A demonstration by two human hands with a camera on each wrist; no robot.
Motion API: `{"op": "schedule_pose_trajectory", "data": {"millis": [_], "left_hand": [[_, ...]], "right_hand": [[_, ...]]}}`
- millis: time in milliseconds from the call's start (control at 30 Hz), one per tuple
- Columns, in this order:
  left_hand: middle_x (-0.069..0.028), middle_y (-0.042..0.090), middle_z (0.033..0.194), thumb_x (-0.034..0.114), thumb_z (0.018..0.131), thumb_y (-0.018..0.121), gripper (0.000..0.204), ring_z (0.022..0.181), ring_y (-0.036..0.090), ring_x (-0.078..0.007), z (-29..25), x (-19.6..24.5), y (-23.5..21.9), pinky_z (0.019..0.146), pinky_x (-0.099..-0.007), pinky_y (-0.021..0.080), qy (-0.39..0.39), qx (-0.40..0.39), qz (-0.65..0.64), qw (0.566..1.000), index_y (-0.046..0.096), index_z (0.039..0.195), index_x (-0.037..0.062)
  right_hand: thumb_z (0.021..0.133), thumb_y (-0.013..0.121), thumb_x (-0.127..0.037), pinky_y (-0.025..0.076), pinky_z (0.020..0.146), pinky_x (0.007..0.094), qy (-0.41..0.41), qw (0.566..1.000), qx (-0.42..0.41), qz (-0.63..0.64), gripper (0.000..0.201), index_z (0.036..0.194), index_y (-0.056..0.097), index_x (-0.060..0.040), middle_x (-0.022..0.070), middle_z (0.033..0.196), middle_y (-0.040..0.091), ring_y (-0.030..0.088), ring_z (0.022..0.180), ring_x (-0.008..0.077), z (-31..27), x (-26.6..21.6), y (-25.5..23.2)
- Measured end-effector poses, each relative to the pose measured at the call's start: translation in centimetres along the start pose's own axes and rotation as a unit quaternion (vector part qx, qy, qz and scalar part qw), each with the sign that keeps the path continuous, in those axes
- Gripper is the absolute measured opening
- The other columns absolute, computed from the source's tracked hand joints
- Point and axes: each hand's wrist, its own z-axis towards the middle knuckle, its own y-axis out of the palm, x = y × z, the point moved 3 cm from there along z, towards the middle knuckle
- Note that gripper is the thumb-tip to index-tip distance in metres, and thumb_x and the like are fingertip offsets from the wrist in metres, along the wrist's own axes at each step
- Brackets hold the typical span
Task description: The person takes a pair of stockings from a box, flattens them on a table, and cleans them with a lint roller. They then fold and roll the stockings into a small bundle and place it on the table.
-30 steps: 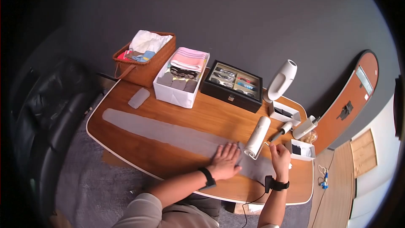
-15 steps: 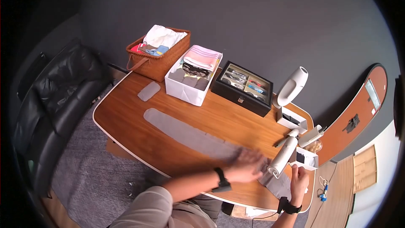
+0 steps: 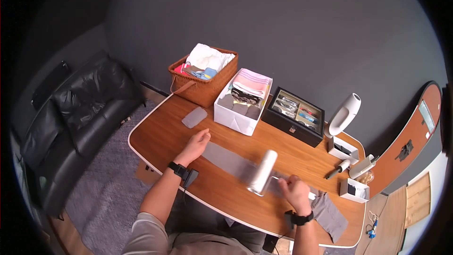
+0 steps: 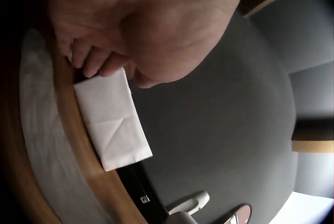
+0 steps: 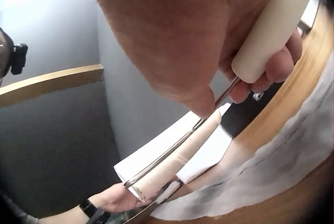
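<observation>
While the right hand (image 3: 297, 193) clamped its fingers (image 5: 280, 66) round the handle (image 5: 271, 31) of the roller (image 3: 263, 172), even strokes along the cloth (image 3: 223, 157) seemed best, its four-o'clock end smoothed flat. From those fingers, the roller reached toward ten o'clock; the cloth lay below on the counter (image 3: 163, 125). The left hand (image 3: 194, 147), fingers loosely curled, empty, hovered near the cloth's ten-o'clock end.

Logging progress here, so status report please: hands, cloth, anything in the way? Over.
Right hand grips lint roller; left hand holds nothing. Grey cloth laid along table, right end wrinkled. Large white box behind cloth, not on it.
</observation>
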Motion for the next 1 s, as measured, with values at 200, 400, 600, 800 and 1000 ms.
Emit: {"op": "schedule_pose_trajectory", "data": {"millis": [200, 400, 600, 800, 1000], "left_hand": [[-0.0218, 0.043, 0.174, 0.058, 0.118, 0.042, 0.081, 0.163, 0.039, -0.0292, 0.8, -4.6, -2.4, 0.133, -0.0389, 0.029, -0.042, -0.034, -0.142, 0.988, 0.039, 0.167, -0.0054], [-0.0230, 0.022, 0.183, 0.067, 0.117, 0.033, 0.092, 0.170, 0.023, -0.0298, 0.4, -4.0, -4.1, 0.138, -0.0400, 0.018, -0.044, -0.050, -0.230, 0.971, 0.021, 0.175, -0.0028], [-0.0210, 0.023, 0.183, 0.069, 0.116, 0.034, 0.093, 0.169, 0.024, -0.0288, 2.0, -4.3, -4.9, 0.137, -0.0390, 0.021, -0.053, -0.106, -0.209, 0.971, 0.022, 0.175, -0.0015], [-0.0240, 0.042, 0.173, 0.067, 0.117, 0.033, 0.092, 0.160, 0.041, -0.0322, 1.4, -2.5, -4.2, 0.127, -0.0409, 0.037, -0.041, -0.127, -0.028, 0.991, 0.025, 0.173, -0.0039], [-0.0293, 0.021, 0.181, 0.073, 0.114, 0.025, 0.100, 0.171, 0.014, -0.0397, 1.2, -2.3, -3.1, 0.137, -0.0444, 0.015, -0.037, -0.163, 0.106, 0.980, 0.017, 0.174, -0.0072]], "right_hand": [[0.099, 0.073, -0.055, 0.060, 0.079, 0.0518, -0.046, 0.997, -0.053, -0.021, 0.048, 0.087, 0.078, -0.0079, 0.0170, 0.090, 0.079, 0.077, 0.085, 0.0393, 4.3, -9.4, 6.8], [0.102, 0.067, -0.058, 0.060, 0.082, 0.0517, -0.067, 0.994, -0.084, -0.034, 0.051, 0.092, 0.080, -0.0095, 0.0173, 0.096, 0.080, 0.078, 0.091, 0.0384, 7.3, -15.5, 11.7], [0.104, 0.064, -0.058, 0.060, 0.085, 0.0504, -0.074, 0.991, -0.100, -0.048, 0.052, 0.100, 0.080, -0.0086, 0.0171, 0.100, 0.082, 0.079, 0.094, 0.0365, 10.3, -20.5, 14.6], [0.103, 0.065, -0.058, 0.058, 0.086, 0.0502, -0.092, 0.993, -0.061, -0.049, 0.050, 0.096, 0.078, -0.0100, 0.0150, 0.094, 0.081, 0.078, 0.089, 0.0350, 10.9, -21.6, 16.8], [0.102, 0.068, -0.054, 0.055, 0.085, 0.0494, -0.105, 0.991, -0.039, -0.077, 0.045, 0.098, 0.078, -0.0104, 0.0135, 0.093, 0.080, 0.078, 0.084, 0.0331, 9.4, -18.4, 15.4]]}}
